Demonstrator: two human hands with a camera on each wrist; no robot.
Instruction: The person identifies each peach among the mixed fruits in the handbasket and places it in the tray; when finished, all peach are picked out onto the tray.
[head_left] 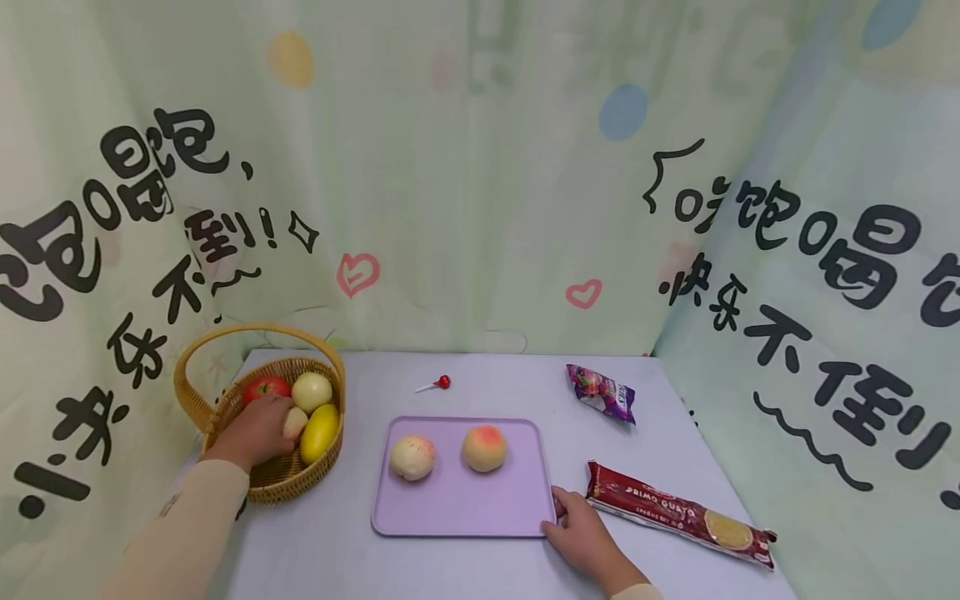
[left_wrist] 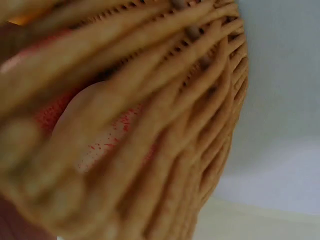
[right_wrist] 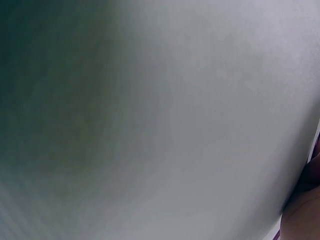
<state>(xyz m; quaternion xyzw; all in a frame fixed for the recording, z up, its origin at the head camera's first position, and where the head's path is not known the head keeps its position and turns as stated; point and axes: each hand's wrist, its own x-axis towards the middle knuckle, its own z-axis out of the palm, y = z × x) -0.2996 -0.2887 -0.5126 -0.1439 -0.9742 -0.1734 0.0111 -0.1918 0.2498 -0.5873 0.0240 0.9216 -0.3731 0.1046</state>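
Observation:
My left hand (head_left: 255, 429) reaches down into a wicker basket (head_left: 288, 487) at the left of the table. Its fingers and thumb lie around a pale peach (head_left: 295, 423); the fingertips are partly hidden. Around it in the basket sit a red tomato-like fruit (head_left: 266, 388), a pale round fruit (head_left: 312, 390) and a yellow lemon (head_left: 319, 434). Through the weave, the left wrist view shows a red-speckled peach (left_wrist: 107, 142). My right hand (head_left: 585, 537) grips the lower right edge of a purple tray (head_left: 465, 512), which bears two peaches, one whitish (head_left: 412, 457) and one orange-blushed (head_left: 484, 448).
A red lollipop (head_left: 443, 382) lies behind the tray. At the back right is a purple snack bag (head_left: 602, 393). A long red spaghetti packet (head_left: 678, 515) lies right of my right hand. Printed curtains surround the table (head_left: 315, 550). The right wrist view is mostly blurred.

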